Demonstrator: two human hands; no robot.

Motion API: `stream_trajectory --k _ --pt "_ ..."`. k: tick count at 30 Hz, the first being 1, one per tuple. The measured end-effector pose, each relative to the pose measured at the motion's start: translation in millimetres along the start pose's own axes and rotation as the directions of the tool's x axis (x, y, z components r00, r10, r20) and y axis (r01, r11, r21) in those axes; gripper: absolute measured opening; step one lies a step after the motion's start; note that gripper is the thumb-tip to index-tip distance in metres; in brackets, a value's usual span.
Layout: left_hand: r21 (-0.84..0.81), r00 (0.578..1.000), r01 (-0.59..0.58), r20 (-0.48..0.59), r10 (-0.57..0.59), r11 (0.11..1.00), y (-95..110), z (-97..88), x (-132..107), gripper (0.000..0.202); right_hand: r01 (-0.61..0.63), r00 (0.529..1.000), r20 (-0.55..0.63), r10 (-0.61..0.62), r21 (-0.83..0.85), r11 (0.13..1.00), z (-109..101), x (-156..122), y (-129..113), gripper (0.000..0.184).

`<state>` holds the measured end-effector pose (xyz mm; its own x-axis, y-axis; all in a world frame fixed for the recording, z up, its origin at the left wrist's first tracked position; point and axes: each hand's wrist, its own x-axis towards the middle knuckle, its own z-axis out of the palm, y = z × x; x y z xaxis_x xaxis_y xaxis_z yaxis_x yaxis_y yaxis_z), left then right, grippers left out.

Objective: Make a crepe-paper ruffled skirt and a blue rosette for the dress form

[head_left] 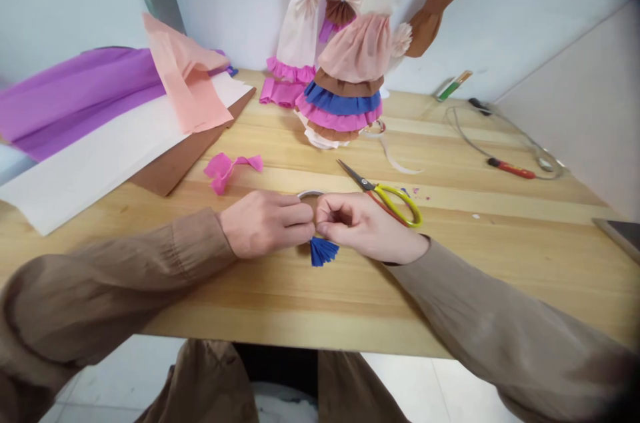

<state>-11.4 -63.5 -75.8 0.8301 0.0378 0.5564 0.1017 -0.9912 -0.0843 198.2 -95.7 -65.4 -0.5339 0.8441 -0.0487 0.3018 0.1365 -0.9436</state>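
Note:
My left hand [265,223] and my right hand [363,226] meet fingertip to fingertip over the wooden table [280,296]. Both pinch a small pleated piece of blue crepe paper [323,251], which fans out below the fingers. A ring of clear tape [310,195] lies on the table just behind the fingers, partly hidden by them. Yellow-handled scissors [387,195] lie shut just behind my right hand.
A doll form in layered crepe-paper ruffles [347,70] stands at the back. Purple, white, brown and peach paper sheets [100,123] cover the left. A pink paper scrap [227,168] lies nearby. A red-handled tool with a cord [510,168] and a green pen [454,85] lie at the right.

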Motion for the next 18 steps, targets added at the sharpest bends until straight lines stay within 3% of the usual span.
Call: stream_trajectory --k 4,12,18 --pt "0.070 1.000 0.012 0.008 -0.012 0.997 1.4 1.3 1.0 0.034 -0.060 0.998 -0.034 0.062 0.055 0.997 4.4 1.5 -1.6 0.012" --pt "0.132 0.981 0.122 0.134 -0.139 0.984 6.1 6.7 -2.7 0.034 -0.064 0.975 -0.217 0.046 -0.080 0.995 14.1 0.2 -3.3 0.011" --pt "-0.087 0.888 0.404 0.275 -0.368 0.911 13.3 6.9 -3.1 0.028 -0.030 0.972 -0.235 0.001 -0.121 0.992 18.3 0.5 -4.5 0.010"
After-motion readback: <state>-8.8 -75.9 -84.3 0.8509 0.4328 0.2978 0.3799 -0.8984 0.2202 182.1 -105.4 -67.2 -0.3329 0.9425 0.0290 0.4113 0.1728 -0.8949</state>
